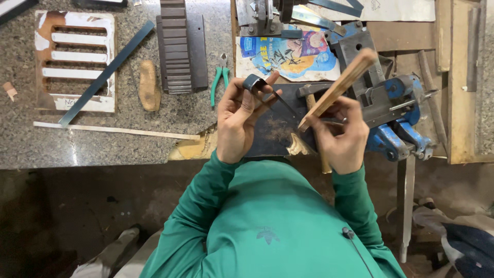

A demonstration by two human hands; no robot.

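Left hand (237,119) pinching bent metal strip (256,83), right hand (340,135) gripping wooden stick (339,85)

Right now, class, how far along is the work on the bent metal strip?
Done: the metal strip already shows a curl at one end. In hand: the left hand holds it while the right hand grips a wooden stick. Left: its other end looks straight.

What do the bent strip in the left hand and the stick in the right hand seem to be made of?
The bent strip, pinched by the left hand, looks like thin dark steel: blue-grey, curled, with a dull sheen. The stick in the right hand looks like bare wood: tan, matt, with a straight layered edge, possibly plywood.
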